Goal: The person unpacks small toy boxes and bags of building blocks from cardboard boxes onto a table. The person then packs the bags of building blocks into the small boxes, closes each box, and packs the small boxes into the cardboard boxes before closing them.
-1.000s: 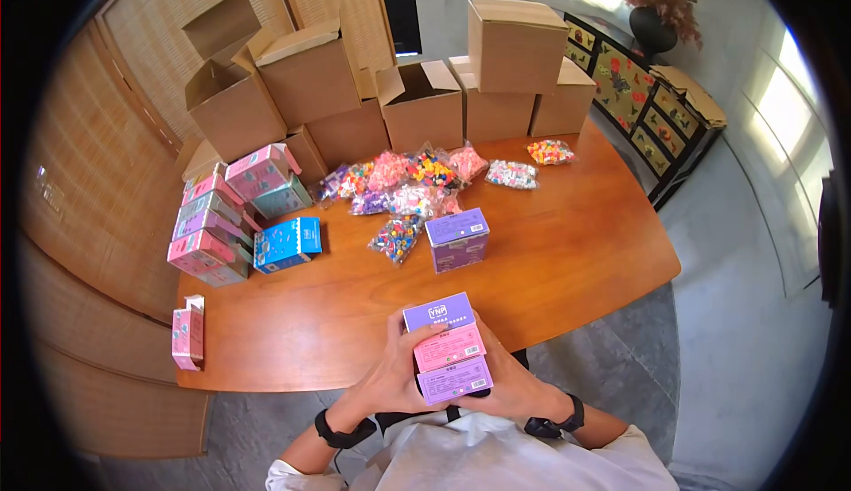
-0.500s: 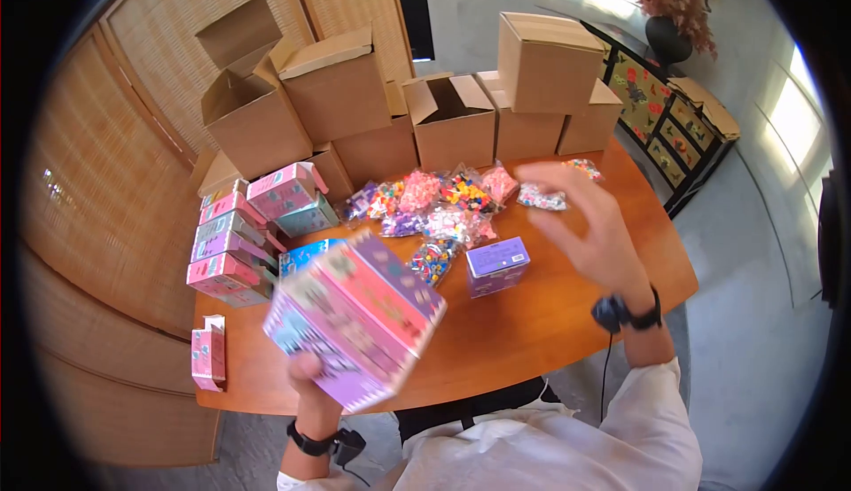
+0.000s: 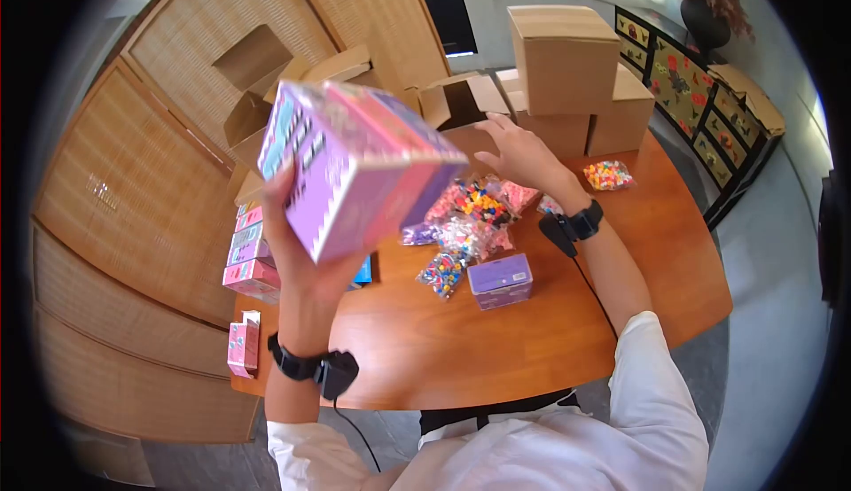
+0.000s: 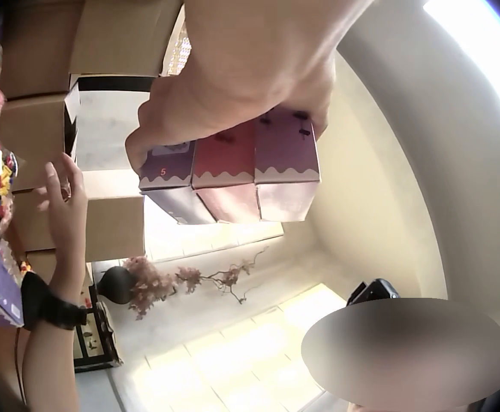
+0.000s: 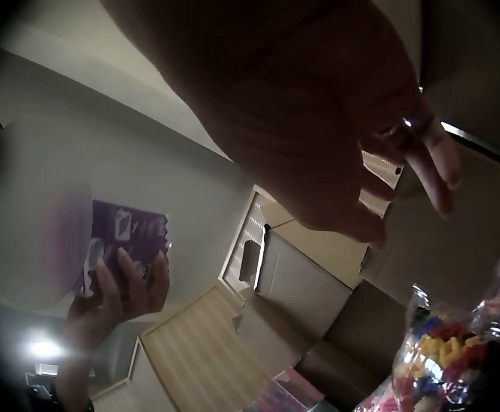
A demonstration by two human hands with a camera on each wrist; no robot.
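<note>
Raised high on the left, three small cartons (image 3: 363,172), two purple with a pinkish-red one between, are pressed side by side in my left hand (image 3: 310,283). The left wrist view shows my fingers spread across these cartons (image 4: 224,163), tips at the outer faces. My right hand (image 3: 527,156) is lifted over the far part of the table, empty, its fingers loosely extended. In the head view it overlaps an open cardboard box (image 3: 456,139). Below it lie clear bags of colourful beads (image 3: 483,203). A purple carton (image 3: 500,283) stands on the table nearer me.
More cardboard boxes line the table's back, one stacked box (image 3: 564,61) on top. Pink and purple cartons (image 3: 251,274) are piled at the left, partly behind my left arm. A small pink carton (image 3: 241,349) lies at the left edge. One bead bag (image 3: 608,175) sits apart at right.
Both hands first held the three cartons low near my body. The right hand let go and moved forward over the table. The left hand lifted and turned the cartons up to the left.
</note>
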